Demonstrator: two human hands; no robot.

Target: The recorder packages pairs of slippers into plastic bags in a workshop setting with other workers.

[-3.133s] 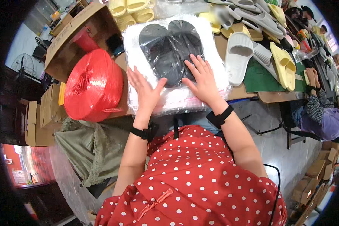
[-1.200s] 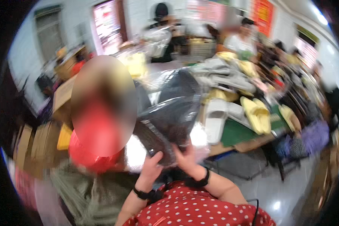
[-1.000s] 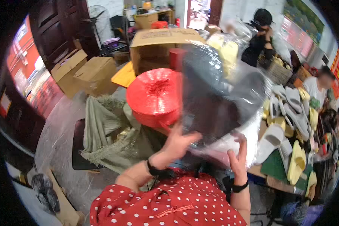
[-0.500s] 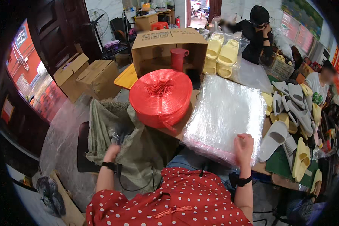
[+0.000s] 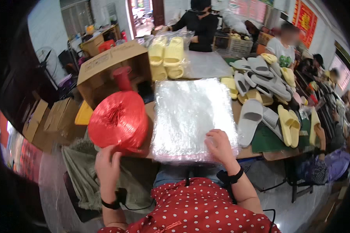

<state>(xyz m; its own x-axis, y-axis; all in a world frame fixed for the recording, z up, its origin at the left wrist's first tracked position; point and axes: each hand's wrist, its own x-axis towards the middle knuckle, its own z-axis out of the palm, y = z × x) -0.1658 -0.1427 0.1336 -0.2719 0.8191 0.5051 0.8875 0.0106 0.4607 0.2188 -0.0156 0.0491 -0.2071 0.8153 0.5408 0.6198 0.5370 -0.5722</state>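
Observation:
A flat stack of clear plastic bags [image 5: 192,116] lies in front of me on the table, its near edge pinkish. My right hand [image 5: 221,147] is over its near right part, fingers bent and fingertips at the top bag; no bag is seen lifted. My left hand [image 5: 107,165] is raised at the near side of a big red roll of plastic twine [image 5: 118,120], thumb and fingers apart, nothing seen in it. Under that hand hangs a grey-green woven sack [image 5: 83,174]. Right of the stack, grey slippers [image 5: 251,118] and yellow slippers [image 5: 289,126] are heaped.
Behind the roll, a cardboard box [image 5: 101,73] on its side holds a red cup [image 5: 122,77]. Bagged yellow slippers [image 5: 173,52] stand past the stack. A person in black [image 5: 200,29] is across the table; another in white [image 5: 282,48] sits at right. More cartons [image 5: 60,114] stand left.
My left hand has left the woven sack and come up beside the red roll. Its dark, shiny item no longer shows. My right hand remains over the bag stack; the view has turned right.

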